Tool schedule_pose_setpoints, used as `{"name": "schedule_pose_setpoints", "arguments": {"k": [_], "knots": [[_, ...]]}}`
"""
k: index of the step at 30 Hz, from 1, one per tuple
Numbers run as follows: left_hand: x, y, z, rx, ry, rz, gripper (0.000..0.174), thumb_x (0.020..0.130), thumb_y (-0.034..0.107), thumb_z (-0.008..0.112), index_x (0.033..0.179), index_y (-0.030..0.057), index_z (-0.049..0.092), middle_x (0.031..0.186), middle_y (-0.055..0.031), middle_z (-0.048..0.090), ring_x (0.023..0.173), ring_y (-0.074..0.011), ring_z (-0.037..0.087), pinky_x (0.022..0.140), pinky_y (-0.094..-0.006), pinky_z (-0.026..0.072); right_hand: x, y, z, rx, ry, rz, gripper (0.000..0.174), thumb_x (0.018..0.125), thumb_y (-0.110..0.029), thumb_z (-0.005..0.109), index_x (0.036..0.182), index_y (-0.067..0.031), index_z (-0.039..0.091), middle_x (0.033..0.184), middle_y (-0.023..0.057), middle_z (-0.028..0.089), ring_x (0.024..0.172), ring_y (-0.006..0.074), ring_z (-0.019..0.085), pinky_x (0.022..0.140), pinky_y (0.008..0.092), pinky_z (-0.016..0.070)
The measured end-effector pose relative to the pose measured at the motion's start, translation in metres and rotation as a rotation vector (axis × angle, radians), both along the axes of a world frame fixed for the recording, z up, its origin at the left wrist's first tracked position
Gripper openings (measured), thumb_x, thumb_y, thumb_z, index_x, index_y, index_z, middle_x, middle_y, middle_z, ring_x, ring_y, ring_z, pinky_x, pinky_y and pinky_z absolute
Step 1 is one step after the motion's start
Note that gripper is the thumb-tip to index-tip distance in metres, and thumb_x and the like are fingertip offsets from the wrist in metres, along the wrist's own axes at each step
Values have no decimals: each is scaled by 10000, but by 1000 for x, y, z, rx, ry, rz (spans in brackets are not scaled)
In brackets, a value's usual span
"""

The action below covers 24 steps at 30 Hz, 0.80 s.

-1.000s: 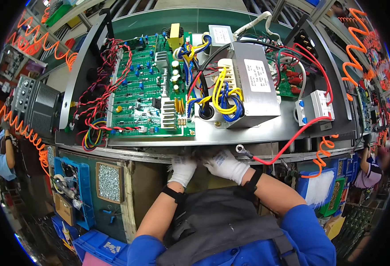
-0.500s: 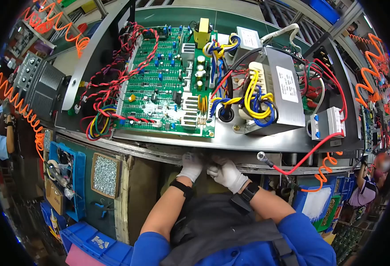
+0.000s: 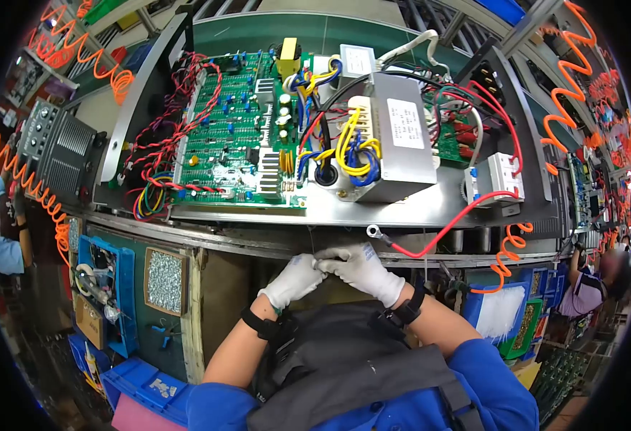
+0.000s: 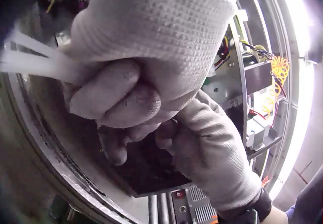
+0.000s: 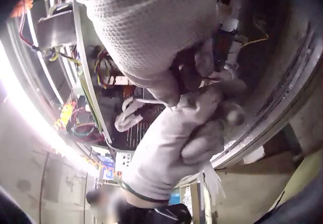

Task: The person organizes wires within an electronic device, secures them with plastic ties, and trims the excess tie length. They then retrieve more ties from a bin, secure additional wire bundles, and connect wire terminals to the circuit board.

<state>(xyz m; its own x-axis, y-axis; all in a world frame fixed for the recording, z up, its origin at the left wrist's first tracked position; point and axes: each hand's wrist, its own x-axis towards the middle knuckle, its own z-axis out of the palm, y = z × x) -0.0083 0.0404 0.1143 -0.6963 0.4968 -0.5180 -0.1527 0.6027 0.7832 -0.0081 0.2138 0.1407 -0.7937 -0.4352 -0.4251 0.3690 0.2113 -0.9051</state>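
Both white-gloved hands meet just in front of the chassis [image 3: 229, 213]. My left hand [image 3: 290, 281] has its fingers curled round several white cable ties [image 4: 38, 60], whose ends stick out from the palm. The same ties [image 5: 214, 186] hang below the left glove in the right wrist view. My right hand [image 3: 370, 276] is bent at the fingers and pinches close against the left fingertips. In the right wrist view a thin white strip runs up to the right fingertips [image 5: 166, 95]; what they pinch is mostly hidden.
The chassis carries a green circuit board [image 3: 222, 144] and a transformer [image 3: 402, 136]. A red cable with a ring lug [image 3: 374, 231] hangs over its front edge. White cable ties fill a blue bin [image 3: 498, 309] at right; a screw box [image 3: 165, 280] stands at left.
Both hands have come back from under the chassis edge toward the body and now meet fingertip to fingertip. The head view shifted right, then back left.
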Motion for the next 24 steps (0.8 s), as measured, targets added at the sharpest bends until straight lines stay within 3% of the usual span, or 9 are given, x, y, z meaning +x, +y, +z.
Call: {"name": "schedule_pose_setpoints", "arguments": {"k": [5,7,9,10,12,13,15,23,24], "knots": [[13,7,1,240,-263,-41,350,988,304,510,821,51,684,605,-26,587,486,-67,427,474,-273,376,0,17,7,14,-224,-61,238,845,-200,732,977,-3,723,846,31,700,717,67,606,658,219,492],[12,0,3,309,-189,-10,340,987,310,510,846,53,682,616,-39,600,491,-92,463,484,-294,397,-7,23,27,88,-287,-142,186,865,-138,696,975,11,711,832,40,687,726,84,612,666,230,498],[14,-24,-28,195,273,-92,321,955,259,442,861,35,651,795,-154,656,688,-362,622,628,-476,493,12,62,-48,-183,-101,-352,126,888,-27,632,976,22,707,811,61,686,726,105,629,654,262,519],[3,-35,-11,-394,243,-195,263,932,204,458,865,38,650,868,-166,665,779,-348,642,674,-451,510,11,78,-67,-172,-286,-496,144,881,-6,623,993,22,709,821,81,697,720,117,646,644,270,538],[2,-52,-21,-417,254,307,230,908,198,481,876,53,658,877,-162,666,829,-334,650,691,-439,515,18,92,-84,37,213,-233,136,892,-24,624,986,26,709,832,94,703,732,127,654,647,259,539],[14,-60,-76,-280,987,119,236,915,232,494,859,59,644,826,-156,664,790,-335,648,672,-451,506,13,74,-56,75,83,-245,139,896,-31,626,996,28,703,841,94,702,732,129,655,642,261,539],[9,-19,11,-238,565,101,279,938,311,525,867,65,634,781,-174,643,777,-369,631,665,-460,484,14,39,-30,-83,33,-364,174,914,-73,626,1051,17,684,884,83,699,720,123,647,641,273,536],[13,-1,-23,-205,493,72,229,917,296,550,856,102,656,753,-133,657,755,-343,653,693,-459,515,26,40,-96,-169,-138,-262,379,988,-105,433,1340,17,499,1138,117,654,927,190,657,771,297,540],[10,-8,-41,-625,547,-133,185,889,294,585,947,153,691,816,-107,683,759,-303,670,664,-462,532,17,38,-69,381,122,74,437,951,-97,434,1373,16,454,1220,137,606,1045,224,612,844,338,519]]}}
